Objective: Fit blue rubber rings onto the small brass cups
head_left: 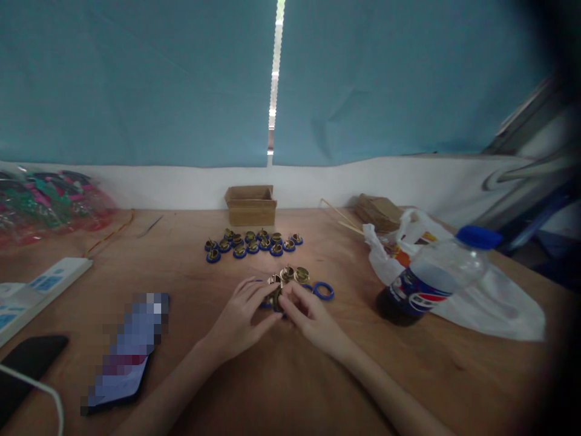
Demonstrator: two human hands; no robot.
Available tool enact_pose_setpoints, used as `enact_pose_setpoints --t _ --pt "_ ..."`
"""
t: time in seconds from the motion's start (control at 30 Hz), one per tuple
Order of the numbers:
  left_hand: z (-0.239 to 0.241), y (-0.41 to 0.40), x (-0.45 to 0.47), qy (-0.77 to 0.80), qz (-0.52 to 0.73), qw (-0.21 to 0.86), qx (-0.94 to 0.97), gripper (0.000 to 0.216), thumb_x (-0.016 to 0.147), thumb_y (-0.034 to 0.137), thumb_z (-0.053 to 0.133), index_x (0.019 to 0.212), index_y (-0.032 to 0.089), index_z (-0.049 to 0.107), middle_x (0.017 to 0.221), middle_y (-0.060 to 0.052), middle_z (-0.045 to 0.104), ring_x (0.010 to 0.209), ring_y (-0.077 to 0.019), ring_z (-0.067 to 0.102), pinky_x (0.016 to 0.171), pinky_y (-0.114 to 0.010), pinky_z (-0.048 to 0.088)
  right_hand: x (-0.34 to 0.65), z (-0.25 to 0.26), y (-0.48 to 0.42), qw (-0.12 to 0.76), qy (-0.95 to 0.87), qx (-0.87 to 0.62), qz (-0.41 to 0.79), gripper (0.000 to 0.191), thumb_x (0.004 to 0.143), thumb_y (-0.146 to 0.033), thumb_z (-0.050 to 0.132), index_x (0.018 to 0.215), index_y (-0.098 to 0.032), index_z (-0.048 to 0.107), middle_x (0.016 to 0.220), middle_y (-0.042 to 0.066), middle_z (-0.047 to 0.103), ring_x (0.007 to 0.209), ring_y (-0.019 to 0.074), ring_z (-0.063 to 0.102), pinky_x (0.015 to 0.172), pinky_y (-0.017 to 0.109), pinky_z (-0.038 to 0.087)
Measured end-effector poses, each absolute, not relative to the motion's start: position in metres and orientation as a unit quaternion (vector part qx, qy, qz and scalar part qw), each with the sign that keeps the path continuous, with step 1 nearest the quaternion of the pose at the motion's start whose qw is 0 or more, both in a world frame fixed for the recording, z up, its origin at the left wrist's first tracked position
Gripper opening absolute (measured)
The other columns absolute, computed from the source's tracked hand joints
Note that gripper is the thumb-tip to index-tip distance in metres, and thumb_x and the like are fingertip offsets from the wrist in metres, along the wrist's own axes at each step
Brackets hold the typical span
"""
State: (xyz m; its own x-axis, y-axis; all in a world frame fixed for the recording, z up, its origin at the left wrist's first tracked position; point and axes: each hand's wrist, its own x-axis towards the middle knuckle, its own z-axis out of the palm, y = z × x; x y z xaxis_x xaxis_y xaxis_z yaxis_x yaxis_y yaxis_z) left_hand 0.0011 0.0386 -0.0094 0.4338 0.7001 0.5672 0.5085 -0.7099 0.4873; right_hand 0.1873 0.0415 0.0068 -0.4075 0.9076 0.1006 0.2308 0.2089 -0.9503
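Note:
My left hand (247, 312) and my right hand (311, 318) meet over the middle of the wooden table. Their fingers close around a small brass-coloured round piece (278, 298), mostly covered by the fingertips. Just beyond lie loose brass round pieces (302, 275) with small upright stems. Beside my right hand a bare blue ring (324, 290) lies flat, and another ring is partly hidden by the fingers. Farther back stands a group of several brass pieces set in blue rings (253, 245).
A small open cardboard box (252, 212) stands at the back. On the right are a cola bottle (426, 284), a white plastic bag (494, 309) and a brown packet (376, 212). Leftward lie a phone (127, 357), a power strip (45, 287), a black object (34, 363) and plastic-wrapped goods (54, 197).

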Motion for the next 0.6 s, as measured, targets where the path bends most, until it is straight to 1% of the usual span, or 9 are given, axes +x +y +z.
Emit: enact_pose_setpoints --t 0.1,0.17,0.3,0.47,0.6 --pt "-0.0110 0.0374 -0.0003 0.367 0.372 0.149 0.840 0.050 0.083 0.030 0.064 0.130 0.024 0.047 0.120 -0.010 0.064 0.112 -0.0262 0.058 0.099 -0.047 0.044 0.1884 0.0114 0.0395 0.348 -0.753 -0.394 0.396 0.028 0.094 -0.037 0.048 0.072 -0.021 0.046 0.064 -0.003 0.045 0.060 0.0128 0.042 0.055 0.026 0.032" --pt "-0.0098 0.0359 -0.0005 0.370 0.360 0.179 0.838 0.048 0.083 0.031 0.065 0.127 0.025 0.050 0.118 -0.009 0.065 0.110 -0.0263 0.058 0.095 -0.045 0.047 0.1890 0.0139 0.0383 0.343 -0.768 -0.388 0.377 0.027 0.094 -0.034 0.048 0.071 -0.021 0.046 0.064 -0.002 0.046 0.060 0.0132 0.042 0.055 0.026 0.030" --pt "-0.0074 0.0337 0.0009 0.376 0.368 0.206 0.825 0.042 0.083 0.027 0.065 0.123 0.024 0.051 0.117 -0.008 0.064 0.109 -0.0247 0.059 0.095 -0.042 0.048 0.1898 0.0145 0.0378 0.337 -0.773 -0.396 0.364 0.023 0.093 -0.032 0.050 0.073 -0.021 0.049 0.062 -0.004 0.046 0.058 0.0126 0.043 0.054 0.026 0.029" --pt "-0.0108 0.0324 0.0014 0.377 0.403 0.172 0.816 0.041 0.081 0.023 0.066 0.120 0.022 0.052 0.114 -0.009 0.062 0.108 -0.0231 0.058 0.094 -0.038 0.049 0.1903 0.0109 0.0377 0.314 -0.777 -0.406 0.364 0.022 0.095 -0.032 0.045 0.078 -0.021 0.053 0.062 -0.003 0.050 0.056 0.0126 0.046 0.053 0.025 0.030" --pt "-0.0152 0.0312 0.0003 0.357 0.407 0.125 0.831 0.040 0.084 0.019 0.062 0.122 0.022 0.052 0.116 -0.010 0.061 0.109 -0.0235 0.058 0.095 -0.040 0.050 0.1884 0.0075 0.0363 0.323 -0.780 -0.403 0.353 0.024 0.092 -0.030 0.048 0.070 -0.020 0.048 0.060 -0.004 0.046 0.055 0.0115 0.041 0.051 0.025 0.027"
